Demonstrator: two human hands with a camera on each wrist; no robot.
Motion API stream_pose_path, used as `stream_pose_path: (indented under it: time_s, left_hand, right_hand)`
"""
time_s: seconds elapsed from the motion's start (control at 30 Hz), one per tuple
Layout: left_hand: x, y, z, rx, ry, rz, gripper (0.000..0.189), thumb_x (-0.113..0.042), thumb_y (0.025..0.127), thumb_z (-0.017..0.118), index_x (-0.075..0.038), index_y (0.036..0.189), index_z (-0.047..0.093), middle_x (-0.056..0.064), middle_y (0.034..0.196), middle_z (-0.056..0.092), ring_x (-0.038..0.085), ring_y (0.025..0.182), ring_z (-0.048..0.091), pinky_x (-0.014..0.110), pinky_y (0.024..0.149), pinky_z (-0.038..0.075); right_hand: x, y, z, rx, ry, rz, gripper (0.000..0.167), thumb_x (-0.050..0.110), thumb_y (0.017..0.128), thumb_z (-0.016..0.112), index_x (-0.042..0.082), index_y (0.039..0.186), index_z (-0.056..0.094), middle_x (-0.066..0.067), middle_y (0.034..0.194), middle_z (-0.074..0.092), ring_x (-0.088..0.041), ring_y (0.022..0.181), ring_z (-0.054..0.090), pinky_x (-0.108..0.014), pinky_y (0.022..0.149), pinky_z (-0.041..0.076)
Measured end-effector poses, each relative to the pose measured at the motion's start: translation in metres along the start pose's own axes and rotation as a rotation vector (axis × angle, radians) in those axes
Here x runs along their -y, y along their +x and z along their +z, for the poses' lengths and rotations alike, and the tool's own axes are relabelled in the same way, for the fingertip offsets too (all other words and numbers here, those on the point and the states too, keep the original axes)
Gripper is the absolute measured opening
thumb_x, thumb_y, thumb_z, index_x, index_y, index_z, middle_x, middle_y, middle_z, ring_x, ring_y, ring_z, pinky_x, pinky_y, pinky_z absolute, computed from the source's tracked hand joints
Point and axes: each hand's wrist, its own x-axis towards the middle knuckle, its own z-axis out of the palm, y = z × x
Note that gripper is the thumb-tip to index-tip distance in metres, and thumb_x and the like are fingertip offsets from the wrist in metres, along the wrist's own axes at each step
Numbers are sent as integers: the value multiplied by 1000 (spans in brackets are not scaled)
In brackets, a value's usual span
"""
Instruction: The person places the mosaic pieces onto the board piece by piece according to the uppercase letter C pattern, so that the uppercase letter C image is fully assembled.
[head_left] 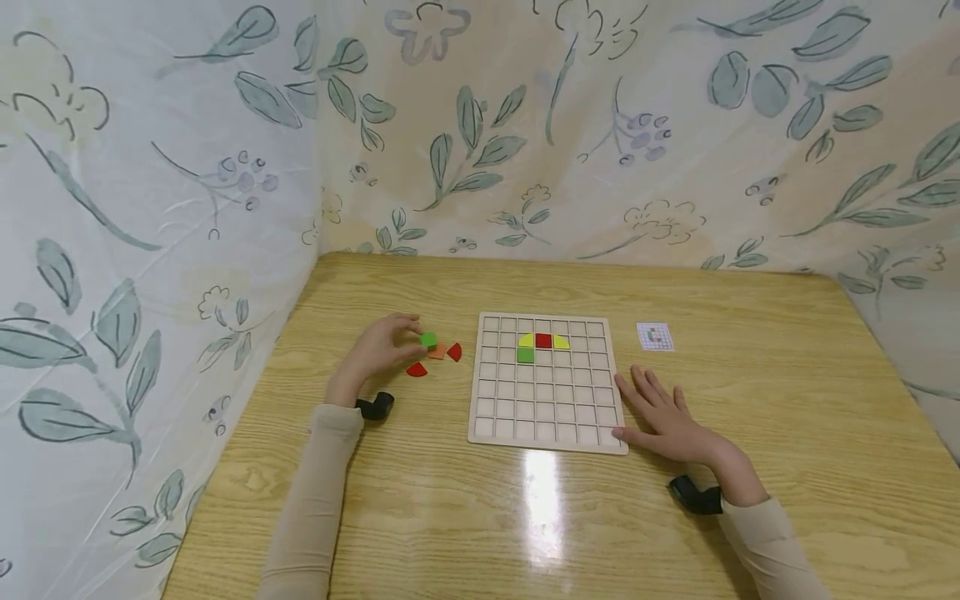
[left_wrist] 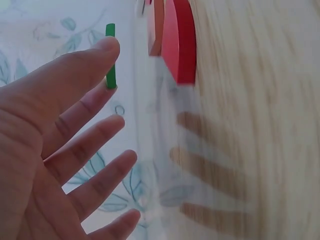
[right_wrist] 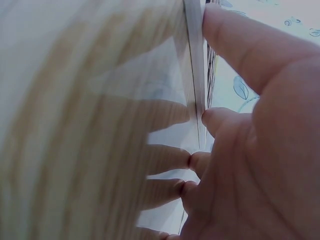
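Observation:
Between thumb and index finger, my left hand (head_left: pixel 384 343) pinches a green square tile (head_left: pixel 428 340), seen edge-on in the left wrist view above the table. Just by it lie an orange square tile (head_left: pixel 437 352) and two red quarter-circle tiles, one to the right (head_left: pixel 454 352) and one nearer me (head_left: pixel 417 370). My right hand (head_left: pixel 667 421) rests spread at the right edge of the wooden grid board (head_left: pixel 547 444), thumb at its near right corner. Set in the board are a red square tile (head_left: pixel 543 341) between two yellow rounded tiles (head_left: pixel 560 342), and a green square tile (head_left: pixel 526 355) below.
A small card (head_left: pixel 656 337) with a printed grid pattern lies right of the board. The wooden table (head_left: pixel 450 517) meets a leaf-patterned cloth (head_left: pixel 480 167) at its back and left. Black wrist devices (head_left: pixel 697 497) sit below both hands.

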Motion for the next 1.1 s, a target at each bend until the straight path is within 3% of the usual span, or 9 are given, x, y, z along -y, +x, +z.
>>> stream_pose_path:
  time_s: [0.23,0.5,1.1]
  left_hand:
    - [-10,5,6,-5,8,32,30,-29,81,72,-11,104,67,9,135,51,31,130,39,49,109,28]
    - [-25,9,13,14,-18,21,31,-33,81,71,-14,105,66,4,137,49,29,132,37,48,109,27]
    - [-51,26,34,38,29,117,27,-31,79,74,-17,102,68,3,132,54,25,125,46,42,108,32]
  right_hand:
    - [-1,-1,0,0,7,-1,81,40,89,57,11,150,12,-24,153,-4,-44,139,-9,-69,100,-12]
    - [-3,-1,-1,-2,-3,-5,81,41,89,57,13,150,12,-24,153,-3,-44,139,-8,-70,100,-11]
    - [-1,0,-1,1,-1,-1,81,40,89,57,12,150,11,-25,153,-4,-45,138,-9,-70,100,-12]
